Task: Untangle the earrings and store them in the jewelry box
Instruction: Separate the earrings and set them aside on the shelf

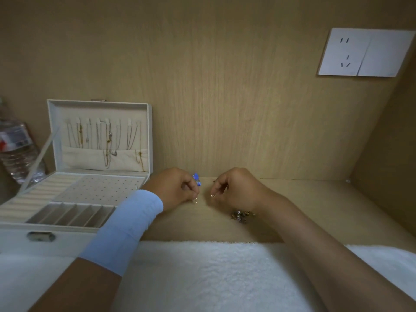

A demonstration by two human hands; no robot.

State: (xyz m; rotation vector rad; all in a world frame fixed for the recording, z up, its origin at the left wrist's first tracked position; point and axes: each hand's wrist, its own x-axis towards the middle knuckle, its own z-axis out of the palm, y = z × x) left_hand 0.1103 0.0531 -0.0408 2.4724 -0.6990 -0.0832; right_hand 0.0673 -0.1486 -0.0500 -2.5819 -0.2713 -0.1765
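- left hand (177, 188): thumb and fingers curled and pinched on a blue earring (196, 178); the blue part sticks out above the fingertips.
- right hand (236, 188): thumb and forefinger curled toward each other with tips near touching. Can't tell if they pinch a hook or wire, too small.
- The hands are near each other but apart, low over the desk (315, 199), close to the back wall (225, 109).
- Step, as I judge it: separating one earring from the rest. Keep the left pinch steady and let the right tips work the link. Pull slowly along the wire, not sideways, or the hook may bend.
- Blue earring axis: roughly upright in view, with the blue end up and away from the person, toward the wall. A pale glint shows under the left fingertips and may be its lower end, unsure.
- tangle of earrings (242, 216): a small dark-gold clump on the desk, just under the right wrist. No clear long axis.
- Risk: the right wrist could drag the clump, so lift before moving.
- jewelry box (13, 230): open, to the left of the left hand, lid upright. Its perforated panel (99, 188) is the likely place for earrings, with slot compartments (72, 216) in front.
- Necklaces (108, 140) hang in the lid.
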